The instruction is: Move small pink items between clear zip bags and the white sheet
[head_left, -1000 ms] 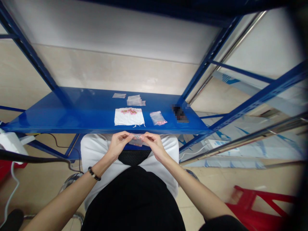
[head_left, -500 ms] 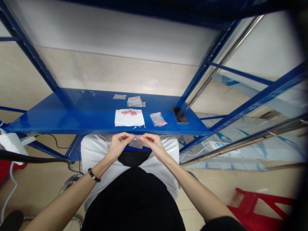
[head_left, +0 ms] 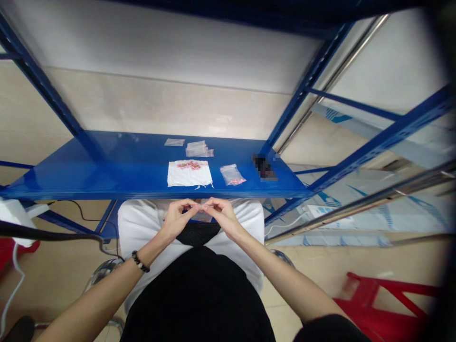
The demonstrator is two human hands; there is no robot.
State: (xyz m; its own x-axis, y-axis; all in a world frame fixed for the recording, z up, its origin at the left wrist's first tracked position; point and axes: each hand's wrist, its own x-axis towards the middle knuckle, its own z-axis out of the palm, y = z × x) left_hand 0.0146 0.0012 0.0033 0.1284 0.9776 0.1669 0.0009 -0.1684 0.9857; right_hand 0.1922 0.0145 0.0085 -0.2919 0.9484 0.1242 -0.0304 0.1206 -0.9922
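Just below the shelf's front edge, my left hand point(head_left: 181, 216) and my right hand point(head_left: 221, 214) pinch the top of a small clear zip bag point(head_left: 202, 216) from either side, fingertips almost meeting. The bag hangs over my lap; its contents are too small to make out. On the blue shelf beyond lies a white cloth pouch point(head_left: 188, 176) with small pink beads point(head_left: 189, 165) on it. To its right lies another zip bag point(head_left: 232, 174) with pink pieces at its bottom.
Flat clear bags point(head_left: 198, 149) lie stacked at the back of the blue shelf point(head_left: 124, 166), with another bag point(head_left: 174, 142) to their left. A blurred dark object point(head_left: 264, 167) lies at the right. A red stool point(head_left: 370, 299) stands on the floor, lower right.
My fingertips have drawn closer together along the bag's top edge, and less of the bag shows. The whole view has shifted slightly; the things on the shelf lie as before.
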